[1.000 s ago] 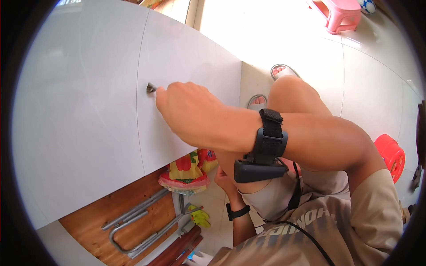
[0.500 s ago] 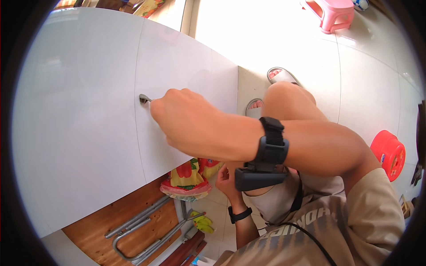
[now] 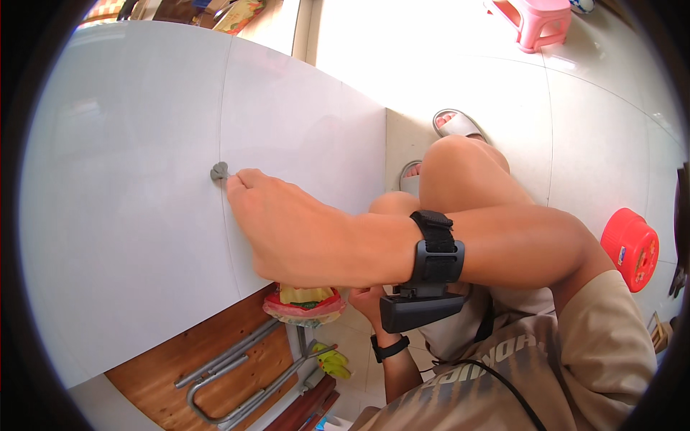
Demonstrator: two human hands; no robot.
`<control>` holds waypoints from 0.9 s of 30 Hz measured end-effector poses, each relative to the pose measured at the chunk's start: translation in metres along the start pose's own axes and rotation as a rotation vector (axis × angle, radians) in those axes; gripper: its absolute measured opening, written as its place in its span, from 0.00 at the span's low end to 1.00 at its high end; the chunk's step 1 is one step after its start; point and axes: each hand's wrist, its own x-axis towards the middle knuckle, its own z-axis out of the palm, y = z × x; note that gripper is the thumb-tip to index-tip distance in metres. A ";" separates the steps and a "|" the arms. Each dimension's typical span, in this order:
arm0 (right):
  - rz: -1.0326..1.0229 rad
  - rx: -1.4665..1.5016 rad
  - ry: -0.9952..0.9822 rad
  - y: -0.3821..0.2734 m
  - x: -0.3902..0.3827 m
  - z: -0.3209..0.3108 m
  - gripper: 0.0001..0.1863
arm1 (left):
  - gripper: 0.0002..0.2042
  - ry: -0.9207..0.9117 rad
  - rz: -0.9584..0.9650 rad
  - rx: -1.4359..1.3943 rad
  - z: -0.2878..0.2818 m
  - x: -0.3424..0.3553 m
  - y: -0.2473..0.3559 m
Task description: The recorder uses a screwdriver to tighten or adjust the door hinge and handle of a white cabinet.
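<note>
My right hand point(image 3: 302, 230) reaches left across a glossy white panel point(image 3: 122, 194), its fingers closed in a pinch. At their tips is a small grey rounded piece on a short thin stem point(image 3: 219, 171), against the panel beside a thin seam. Its exact kind does not show. A black device is strapped round my right wrist. My left hand point(image 3: 368, 300) is low, below my right wrist, which partly covers it. Its fingers are mostly hidden. There is a black band on that wrist.
Beside my left hand is a red and yellow plastic bag point(image 3: 305, 305). Below it, grey metal tubes point(image 3: 230, 388) lie against a brown wooden board point(image 3: 158, 366). A pink stool point(image 3: 543, 25) stands far right and a red plastic stool point(image 3: 631, 248) at right, on the tiled floor.
My right hand has moved left and slightly down with the grey piece, which has turned and shows a rounder face. My left hand is more covered by my right wrist.
</note>
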 end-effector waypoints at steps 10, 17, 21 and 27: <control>0.058 -0.117 -0.030 0.028 0.033 -0.032 0.17 | 0.07 0.051 0.251 -0.083 0.022 -0.007 0.063; -0.163 -0.200 0.032 0.025 -0.017 0.011 0.16 | 0.07 -0.002 -0.037 -0.601 0.015 0.002 0.018; -0.019 -0.230 -0.024 0.040 0.023 -0.023 0.23 | 0.07 0.049 0.232 -0.212 0.012 -0.009 0.039; 0.062 -0.145 0.155 0.043 0.010 -0.006 0.15 | 0.07 0.022 0.316 -0.136 0.026 -0.014 0.056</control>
